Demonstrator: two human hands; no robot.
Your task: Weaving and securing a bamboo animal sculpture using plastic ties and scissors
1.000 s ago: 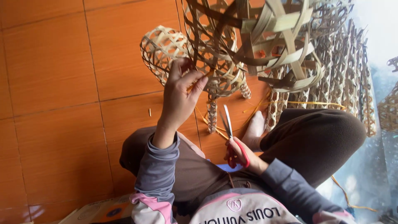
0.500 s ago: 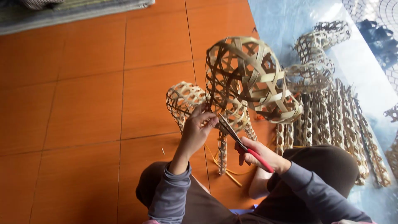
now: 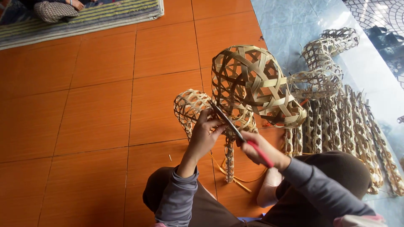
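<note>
While we look down over our lap, our left hand (image 3: 203, 135) is closed on the woven bamboo basket (image 3: 252, 86), fingers curled round the strips at its near left edge, just where the openwork dome narrows to its stem. Our right hand (image 3: 259, 148) is clamped on the red handles of the scissors (image 3: 235, 127), and the blades run as one dark line up and to the left, tip meeting the weave right beside the left fingertips. Whether the blades are parted we cannot tell. That long axis is the thing to watch: handles near and right, point far and left, slanting across the basket's neck. The basket itself sits just beyond both hands, dome tipped away to the right, stem (image 3: 229, 162) hanging straight down toward the orange tiled floor (image 3: 97, 109) between our knees. Left hand is nearer the weave; right stands back along the tool. Off right, finished woven pieces (image 3: 349, 122) lie in a row; far left, a striped mat (image 3: 92, 19).
</note>
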